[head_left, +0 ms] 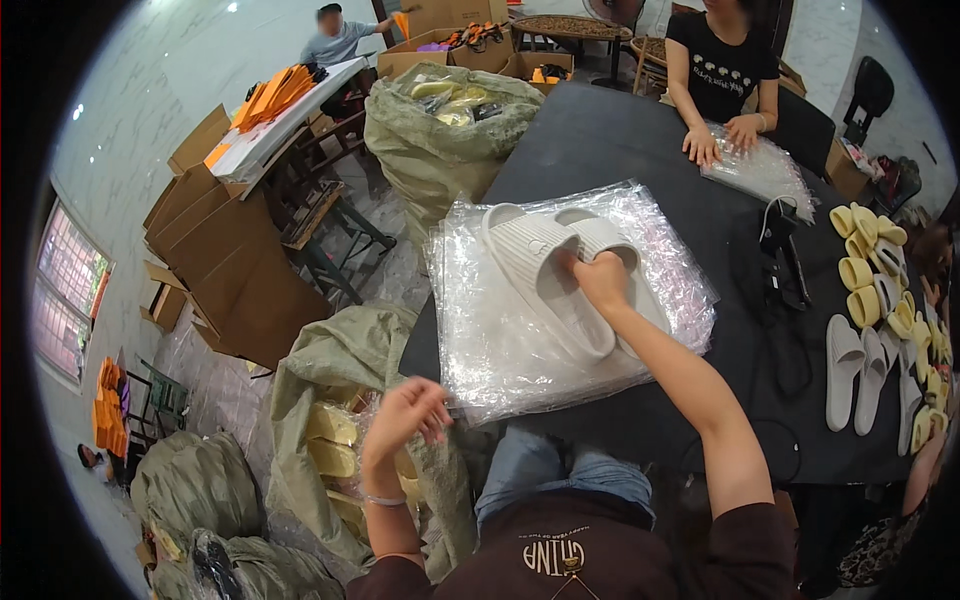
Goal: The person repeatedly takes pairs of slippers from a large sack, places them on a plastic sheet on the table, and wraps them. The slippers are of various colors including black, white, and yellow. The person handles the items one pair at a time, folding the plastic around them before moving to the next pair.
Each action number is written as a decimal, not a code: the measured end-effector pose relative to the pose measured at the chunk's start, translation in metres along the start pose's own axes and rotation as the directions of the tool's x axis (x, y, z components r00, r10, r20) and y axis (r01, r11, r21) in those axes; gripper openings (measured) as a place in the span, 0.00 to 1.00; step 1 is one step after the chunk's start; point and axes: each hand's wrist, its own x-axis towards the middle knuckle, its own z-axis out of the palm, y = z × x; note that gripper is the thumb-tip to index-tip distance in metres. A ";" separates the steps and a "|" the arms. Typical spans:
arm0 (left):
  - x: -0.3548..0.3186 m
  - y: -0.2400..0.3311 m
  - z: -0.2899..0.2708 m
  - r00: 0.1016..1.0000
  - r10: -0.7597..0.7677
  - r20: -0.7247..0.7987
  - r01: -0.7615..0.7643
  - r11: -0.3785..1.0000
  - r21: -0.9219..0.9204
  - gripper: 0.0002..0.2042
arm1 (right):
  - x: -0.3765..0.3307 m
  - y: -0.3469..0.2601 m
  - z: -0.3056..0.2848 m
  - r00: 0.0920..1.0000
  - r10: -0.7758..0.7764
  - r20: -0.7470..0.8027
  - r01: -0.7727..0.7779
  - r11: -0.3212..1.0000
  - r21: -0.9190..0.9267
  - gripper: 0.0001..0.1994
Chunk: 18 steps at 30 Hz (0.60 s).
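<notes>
A pair of pale grey slide slippers (545,265) lies on a thick stack of clear plastic bags (480,350) at the table's near left corner. My right hand (602,282) reaches in from the right and is closed on the slippers where the two straps meet. Its thumb presses by the left slipper's strap opening, while the other fingers are partly hidden. Off the table's left edge, my left hand (408,415) hangs in the air above a sack, its fingers loosely bent and apart, a little blurred, with nothing visible in them.
A woven sack (300,400) of bagged yellow slippers stands open below my left hand; another sack (430,170) stands beyond. Yellow and grey slippers (860,300) line the black table's (600,140) right side, near a black device (782,255). Opposite, a co-worker's hands (722,140) press plastic bags.
</notes>
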 end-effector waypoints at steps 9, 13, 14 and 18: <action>0.174 0.109 0.015 0.674 0.691 -0.263 -0.264 0.557 0.787 0.23 | -0.001 -0.004 0.004 0.998 -0.046 -0.032 0.044 0.997 -0.056 0.25; 0.245 0.100 0.000 0.903 0.366 -0.223 -0.151 0.759 0.633 0.20 | 0.000 -0.015 -0.006 0.998 -0.040 -0.039 0.041 0.999 0.015 0.24; 0.251 0.095 -0.011 0.924 0.346 -0.161 -0.218 0.825 0.522 0.19 | 0.000 -0.017 -0.007 0.999 -0.040 -0.030 0.041 0.999 0.028 0.24; 0.247 0.078 -0.010 0.768 0.403 -0.498 -0.476 0.879 -0.022 0.13 | 0.005 -0.007 -0.013 0.996 0.004 -0.088 0.000 0.999 0.043 0.23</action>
